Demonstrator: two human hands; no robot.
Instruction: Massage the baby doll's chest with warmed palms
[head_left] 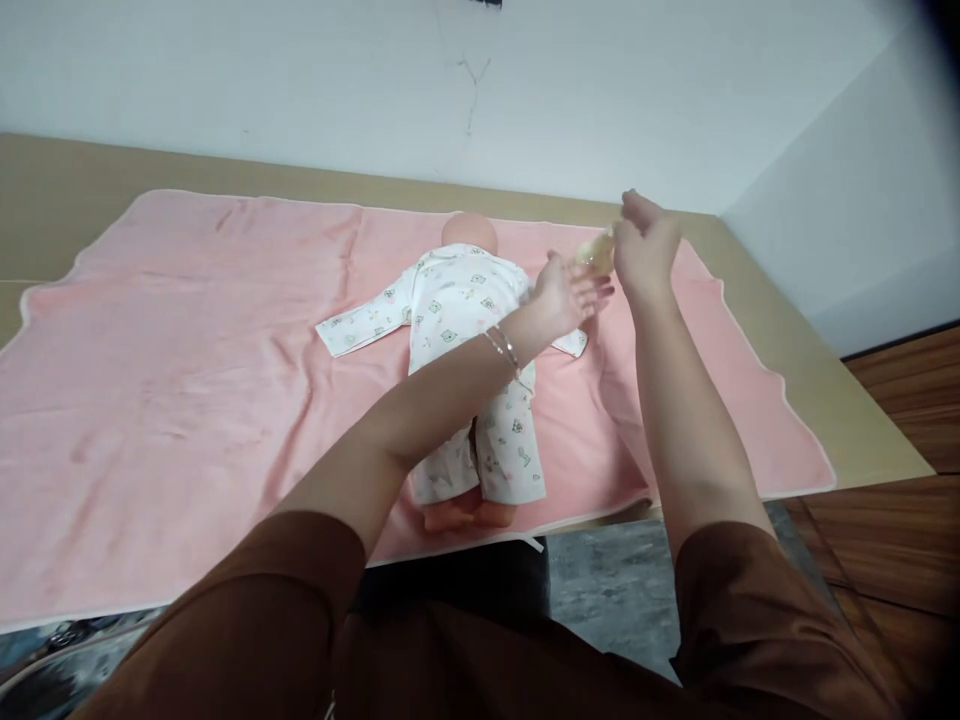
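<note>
A baby doll (459, 330) in a white patterned sleepsuit lies face down on a pink blanket (187, 380), its bald head toward the wall. My left hand (564, 296), with bracelets at the wrist, hovers palm up and open over the doll's right sleeve. My right hand (643, 242) is just to the right of it, fingers curled round a small pale yellowish object (596, 250) that points at my left palm. What the object is I cannot make out.
The blanket covers a beige bed or table (847, 400) against a white wall. Wooden floor (900, 540) shows at the right, a grey floor patch (600, 580) near my knees. My brown clothing fills the bottom.
</note>
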